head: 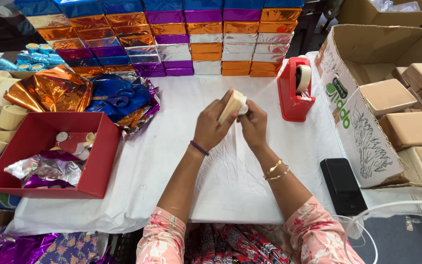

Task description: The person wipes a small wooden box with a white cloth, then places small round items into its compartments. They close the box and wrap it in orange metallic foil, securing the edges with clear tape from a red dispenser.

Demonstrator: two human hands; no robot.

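My left hand (212,127) and my right hand (253,124) hold up a small tan rectangular block (230,105) between them, above the white cloth-covered table (225,176). The left hand's fingers wrap the block's left face. On the block's right end, the right hand's fingers pinch something small and white. The block is tilted, its top leaning right.
A red tape dispenser (295,90) stands right of my hands. A cardboard box (362,112) of tan blocks sits far right, a black phone (343,186) beside it. Stacked foil-wrapped blocks (172,39) line the back. Foil sheets (74,93) and a red tray (50,154) lie left.
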